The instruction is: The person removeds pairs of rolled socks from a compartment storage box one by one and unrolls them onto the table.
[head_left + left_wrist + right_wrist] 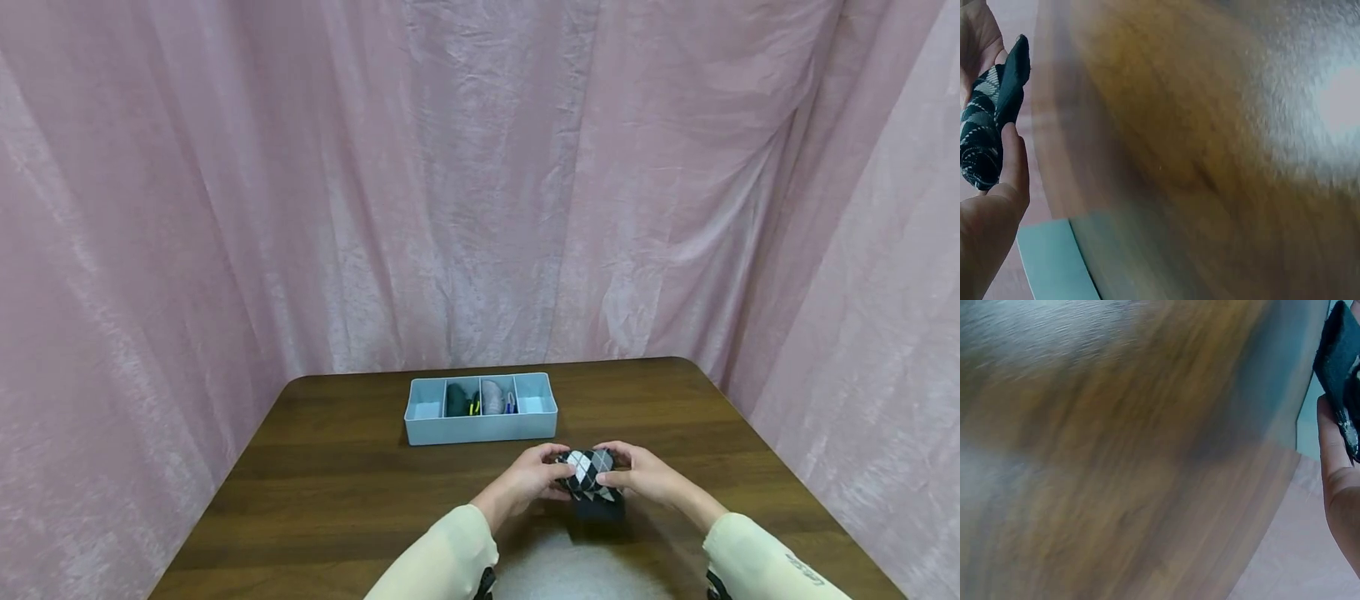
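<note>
Both hands hold a partly rolled argyle sock [582, 472], black with white and grey diamonds, over the front right of the table. The left hand [534, 475] grips the roll's left end, thumb on the near side and fingers behind. At the other end, the right hand [647, 477] pinches it in the same way. A plain dark flap [597, 508] hangs below the roll, toward the person. In the left wrist view, the rolled sock [982, 122] shows its spiral end near the thumb. Only part of the dark sock [1337, 353] appears at the right wrist view's edge.
A light blue divided box [480, 430] stands behind the hands, toward the table's back. Its middle compartments hold a dark green bundle [456, 401], a grey bundle [492, 397] and small yellow and blue items. Pink curtains [495, 183] hang around the wooden table [322, 492].
</note>
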Tool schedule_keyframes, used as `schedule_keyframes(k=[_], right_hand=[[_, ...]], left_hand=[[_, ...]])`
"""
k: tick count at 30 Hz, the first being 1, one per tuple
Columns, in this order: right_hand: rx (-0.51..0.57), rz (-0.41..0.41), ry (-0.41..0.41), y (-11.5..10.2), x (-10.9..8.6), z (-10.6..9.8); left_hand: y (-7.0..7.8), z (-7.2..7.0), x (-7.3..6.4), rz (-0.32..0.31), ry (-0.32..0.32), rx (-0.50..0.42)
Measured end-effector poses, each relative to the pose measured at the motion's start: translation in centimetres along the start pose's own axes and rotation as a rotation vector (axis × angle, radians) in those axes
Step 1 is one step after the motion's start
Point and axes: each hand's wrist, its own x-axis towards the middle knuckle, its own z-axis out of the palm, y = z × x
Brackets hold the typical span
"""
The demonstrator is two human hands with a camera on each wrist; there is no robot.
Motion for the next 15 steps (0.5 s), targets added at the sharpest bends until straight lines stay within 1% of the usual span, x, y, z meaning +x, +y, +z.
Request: schedule_keyframes(k=[4, 8, 10, 12, 15], right_hand=[[0.035, 0.014, -0.021, 0.8, -0.5, -0.3], [0.088, 0.066, -0.041, 1.5, -1.0, -0.3], [0.088, 0.088, -0.047, 1.8, -1.1, -0.2], [0.054, 0.098, -0.044, 2.1, -1.3, 0.0], [-0.059, 0.076, -0.028, 2.3, -1.2, 0.3]], left_hand=[[-0.6, 0.8, 0.2, -0.003, -0.013, 0.003], [-1.1, 1.3, 0.3, -0.024, -0.027, 0.022], [-1.3, 1.4, 0.3, -0.044, -0.026, 0.043], [-1.5, 1.4, 0.2, -0.058, -0.02, 0.083], [-1.6, 1.4, 0.0, -0.063, -0.009, 0.146]])
